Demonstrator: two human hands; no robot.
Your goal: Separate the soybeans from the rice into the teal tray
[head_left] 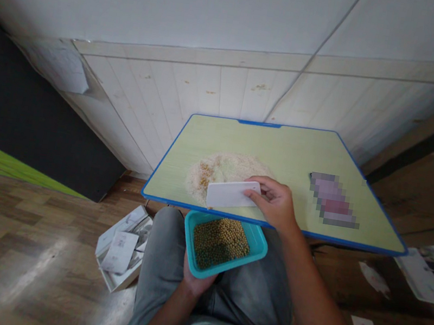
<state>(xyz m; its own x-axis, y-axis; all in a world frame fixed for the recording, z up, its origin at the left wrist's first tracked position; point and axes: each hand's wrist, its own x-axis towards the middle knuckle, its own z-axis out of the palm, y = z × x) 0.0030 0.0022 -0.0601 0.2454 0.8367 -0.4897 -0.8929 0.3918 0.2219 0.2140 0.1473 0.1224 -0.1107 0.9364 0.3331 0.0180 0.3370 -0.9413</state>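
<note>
card (226,194) of plain white looks light and stiff, and its smooth face may be a little slippery; the short end at its three o'clock seems the sound place to take it. the right hand (279,201) has it there, thumb on the near face and fingers pinching from behind. the teal tray (258,244) is probably light in itself but weighted by the beans (225,238), which would likely roll out if it tipped, so support under the base seems surer than a grip on the rim. the left hand (196,284) is beneath it at six to seven o'clock; its fingers are mostly hidden, so one cannot tell whether they are spread or curled. the pale grains (241,165) on the tabletop (304,154) look dry, loose and apt to scatter.

the card is oblong with rounded corners, tilted at the tabletop's eight o'clock, near the blue edge (177,203), the grains lying beyond it. yellowish bits (204,171) sit at the heap's nine o'clock end. the tray, rectangular with rounded corners, is over the lap (259,284), just below that edge; its small round beans look tan towards one o'clock and darker, greenish, towards seven.
</note>
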